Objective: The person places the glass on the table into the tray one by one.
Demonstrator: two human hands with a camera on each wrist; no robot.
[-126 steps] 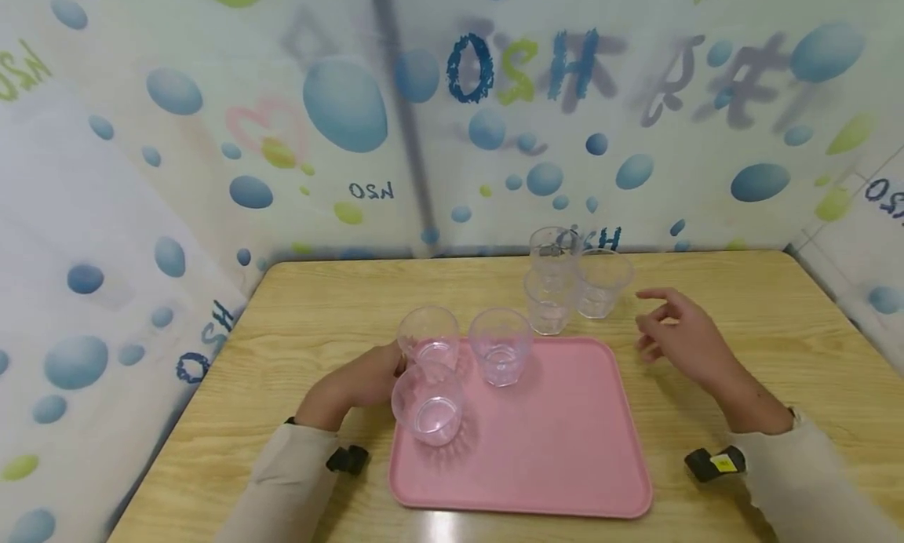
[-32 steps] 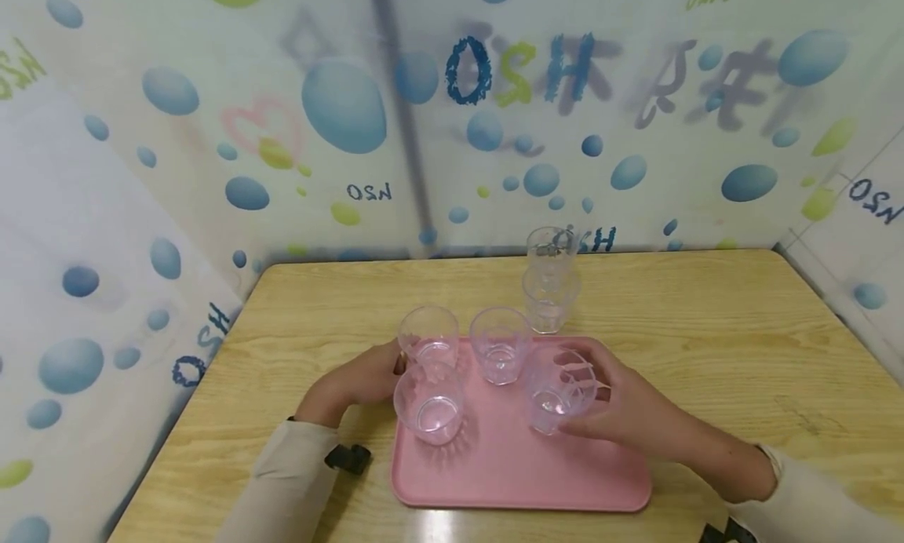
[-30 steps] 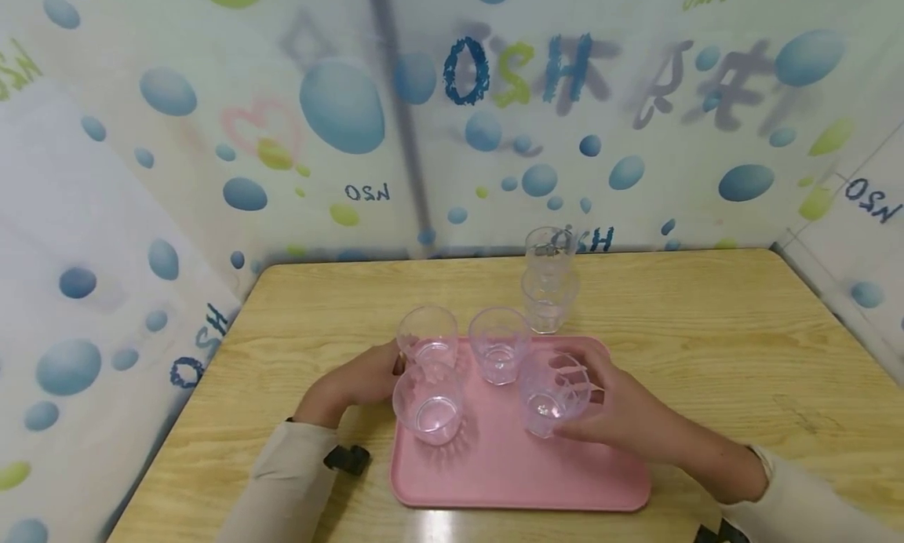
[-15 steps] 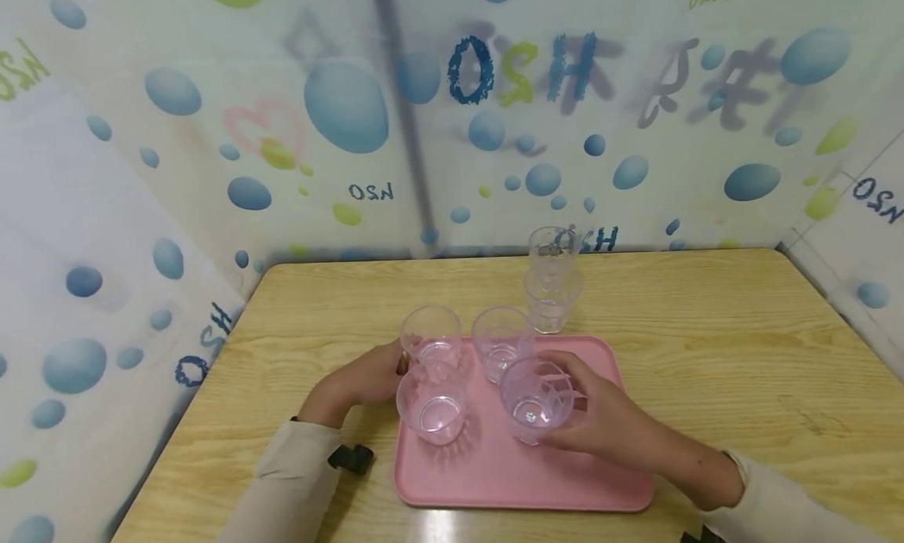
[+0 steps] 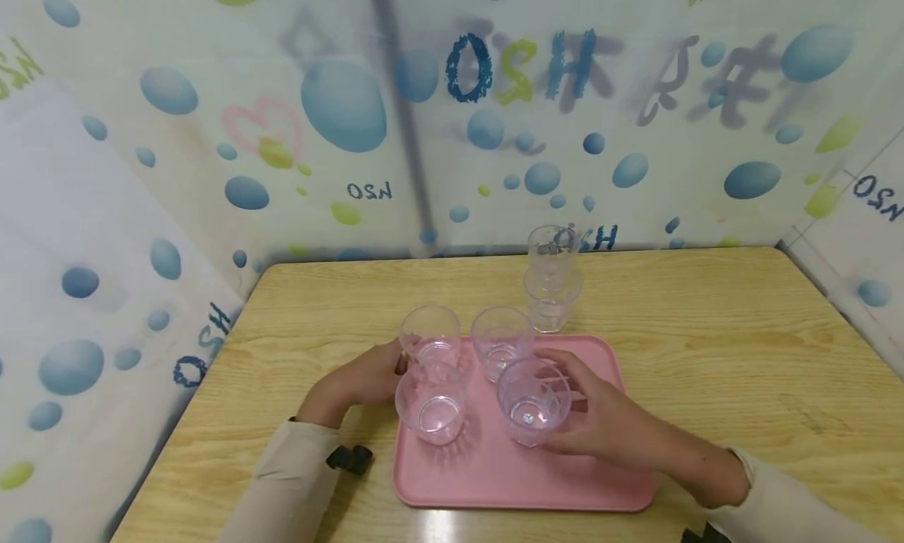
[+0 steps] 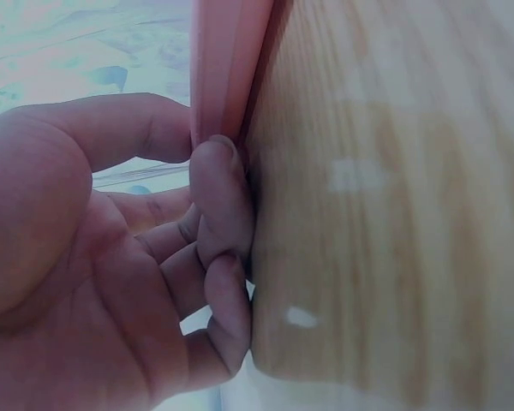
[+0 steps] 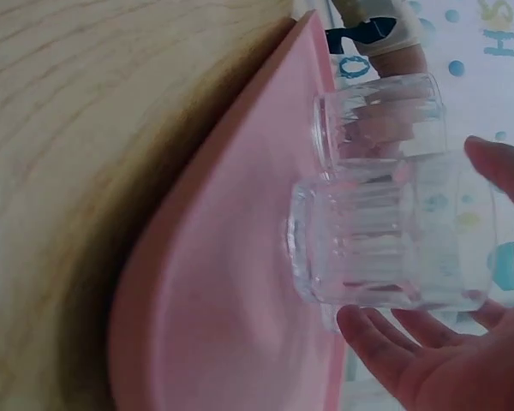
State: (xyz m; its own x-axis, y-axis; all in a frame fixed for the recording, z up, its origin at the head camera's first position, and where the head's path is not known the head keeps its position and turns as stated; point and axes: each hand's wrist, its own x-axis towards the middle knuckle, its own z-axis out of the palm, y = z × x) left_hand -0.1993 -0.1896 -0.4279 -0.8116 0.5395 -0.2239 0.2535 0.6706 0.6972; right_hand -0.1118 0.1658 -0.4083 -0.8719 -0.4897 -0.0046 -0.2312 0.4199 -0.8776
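Observation:
On the pink tray (image 5: 565, 480), my right hand (image 5: 600, 417) grips a clear faceted plastic cup (image 5: 533, 406), thumb on one side and fingers on the other. In the right wrist view that cup (image 7: 385, 240) is upright, its base right at the tray's surface. My left hand (image 5: 370, 374) holds the tray's left edge; in the left wrist view its thumb and curled fingers (image 6: 218, 188) pinch the pink rim (image 6: 227, 68). Three more clear cups share the tray: a front left cup (image 5: 432, 406), a back left cup (image 5: 429, 331) and a back middle cup (image 5: 503, 339).
Two clear cups, a nearer cup (image 5: 551, 300) and a farther cup (image 5: 552, 249), stand on the wooden table (image 5: 706, 331) behind the tray, overlapping in view. A wall (image 5: 452, 166) with blue and green drop patterns closes off the back.
My right hand, earlier bare beside the back cups, took the rightmost one from the table onto the tray and shifted it left toward the other cups. The left hand stayed at the tray edge.

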